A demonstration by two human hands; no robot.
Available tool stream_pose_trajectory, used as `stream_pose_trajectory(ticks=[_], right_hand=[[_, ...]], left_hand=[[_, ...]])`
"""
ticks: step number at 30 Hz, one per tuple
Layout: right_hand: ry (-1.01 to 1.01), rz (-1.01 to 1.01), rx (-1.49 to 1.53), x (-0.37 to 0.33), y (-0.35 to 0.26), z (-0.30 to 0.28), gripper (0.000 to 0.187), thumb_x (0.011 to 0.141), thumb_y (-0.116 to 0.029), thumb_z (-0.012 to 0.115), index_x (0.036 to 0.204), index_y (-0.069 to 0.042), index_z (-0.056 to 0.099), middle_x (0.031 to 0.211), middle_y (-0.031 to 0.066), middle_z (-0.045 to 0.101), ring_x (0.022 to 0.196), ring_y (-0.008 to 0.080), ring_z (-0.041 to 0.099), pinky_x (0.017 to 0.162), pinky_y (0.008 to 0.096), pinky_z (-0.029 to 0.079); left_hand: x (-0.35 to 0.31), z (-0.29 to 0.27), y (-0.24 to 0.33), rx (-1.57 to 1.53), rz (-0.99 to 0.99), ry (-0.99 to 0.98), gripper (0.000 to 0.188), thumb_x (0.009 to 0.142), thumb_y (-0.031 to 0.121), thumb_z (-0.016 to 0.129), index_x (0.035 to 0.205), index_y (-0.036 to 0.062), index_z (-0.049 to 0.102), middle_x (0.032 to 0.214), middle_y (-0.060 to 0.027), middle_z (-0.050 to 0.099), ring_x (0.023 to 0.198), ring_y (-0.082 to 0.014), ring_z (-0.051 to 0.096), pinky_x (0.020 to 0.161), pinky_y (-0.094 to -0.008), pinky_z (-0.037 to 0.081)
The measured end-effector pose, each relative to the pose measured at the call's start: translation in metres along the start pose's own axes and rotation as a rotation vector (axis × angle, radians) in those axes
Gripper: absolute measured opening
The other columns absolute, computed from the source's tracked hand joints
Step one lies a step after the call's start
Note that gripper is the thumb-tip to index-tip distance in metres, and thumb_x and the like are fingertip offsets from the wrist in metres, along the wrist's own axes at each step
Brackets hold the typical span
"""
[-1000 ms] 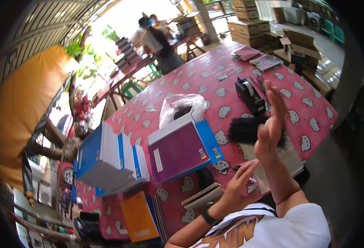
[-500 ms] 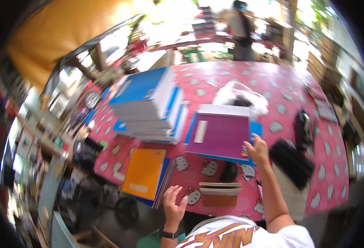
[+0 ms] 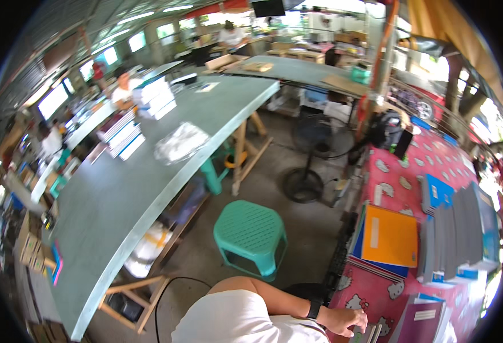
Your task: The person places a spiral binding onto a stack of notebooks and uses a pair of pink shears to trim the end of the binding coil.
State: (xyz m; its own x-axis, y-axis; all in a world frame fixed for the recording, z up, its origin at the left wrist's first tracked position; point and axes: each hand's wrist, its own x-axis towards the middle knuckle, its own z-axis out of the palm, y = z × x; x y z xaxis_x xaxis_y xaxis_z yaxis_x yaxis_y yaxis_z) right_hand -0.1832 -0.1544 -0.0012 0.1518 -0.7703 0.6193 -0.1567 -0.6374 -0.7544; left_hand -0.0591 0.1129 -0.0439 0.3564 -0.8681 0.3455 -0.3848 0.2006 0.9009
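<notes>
Left hand (image 3: 343, 321): extended over the near edge of the pink tablecloth (image 3: 372, 292), palm turned down, fingers bent; whether they pinch anything or merely rest, one cannot tell.
Right hand: out of view, so its grip cannot be told.
Pale-edged slabs (image 3: 371, 333): right at the left hand's fingertips, partly cut off by the lower rim; contact is unclear.
Purple notebook (image 3: 424, 328): to the right of the grip, beyond the slabs, apart from the fingers.
Orange notebook (image 3: 388, 234): above and somewhat right of the grip, lying on a blue notebook (image 3: 370, 265) and others.
Blue-covered stack (image 3: 460, 228): farther up and right of the grip, well apart.
Black wristwatch (image 3: 314, 309): just behind the hand, round the wrist.
Green stool (image 3: 250, 226): up and left of the grip, on the floor.
Long table (image 3: 108, 188): far left of the grip, bearing clear plastic (image 3: 182, 143).
</notes>
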Motion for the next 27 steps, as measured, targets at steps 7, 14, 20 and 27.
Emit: stream_pose_trajectory(ticks=[7, 14, 20, 27], right_hand=[[-0.151, -0.044, 0.246, 0.005, -0.022, 0.049, 0.055, 0.065, -0.012, 0.08, 0.107, 0.006, 0.05, 0.094, 0.0138, 0.059, 0.076, 0.0234, 0.052, 0.068, 0.0374, 0.047], [-0.201, -0.023, 0.332, 0.007, -0.025, 0.057, 0.058, 0.066, -0.012, 0.079, 0.112, 0.005, 0.047, 0.099, 0.0142, 0.057, 0.083, 0.024, 0.051, 0.073, 0.0374, 0.046], [-0.214, -0.018, 0.36, 0.005, -0.026, 0.052, 0.061, 0.067, -0.012, 0.078, 0.116, 0.005, 0.045, 0.104, 0.0145, 0.055, 0.089, 0.0245, 0.05, 0.076, 0.0375, 0.045], [-0.209, -0.006, 0.377, 0.007, -0.023, 0.04, 0.065, 0.068, -0.011, 0.077, 0.12, 0.004, 0.042, 0.11, 0.0149, 0.053, 0.095, 0.025, 0.049, 0.081, 0.0375, 0.044]], left_hand=[[-0.002, -0.008, 0.002, -0.045, -0.154, 0.12, 0.033, 0.069, 0.006, 0.065, 0.1, -0.0011, 0.058, 0.109, -0.0135, 0.053, 0.109, -0.0303, 0.046, 0.096, -0.041, 0.035], [0.006, 0.012, 0.005, 0.074, -0.122, 0.016, 0.088, 0.059, 0.005, 0.075, 0.135, 0.0059, 0.03, 0.128, -0.0148, 0.039, 0.118, -0.0322, 0.039, 0.102, -0.0415, 0.032], [0.021, 0.031, -0.02, 0.11, 0.001, 0.054, 0.077, 0.06, 0.0, 0.07, 0.129, 0.0052, 0.037, 0.118, -0.0147, 0.043, 0.112, -0.0328, 0.043, 0.097, -0.0411, 0.036], [0.053, 0.038, -0.036, 0.35, 0.141, 0.116, 0.052, 0.06, 0.002, 0.071, 0.108, 0.0089, 0.053, 0.092, -0.0087, 0.049, 0.093, -0.0295, 0.048, 0.079, -0.0403, 0.041]])
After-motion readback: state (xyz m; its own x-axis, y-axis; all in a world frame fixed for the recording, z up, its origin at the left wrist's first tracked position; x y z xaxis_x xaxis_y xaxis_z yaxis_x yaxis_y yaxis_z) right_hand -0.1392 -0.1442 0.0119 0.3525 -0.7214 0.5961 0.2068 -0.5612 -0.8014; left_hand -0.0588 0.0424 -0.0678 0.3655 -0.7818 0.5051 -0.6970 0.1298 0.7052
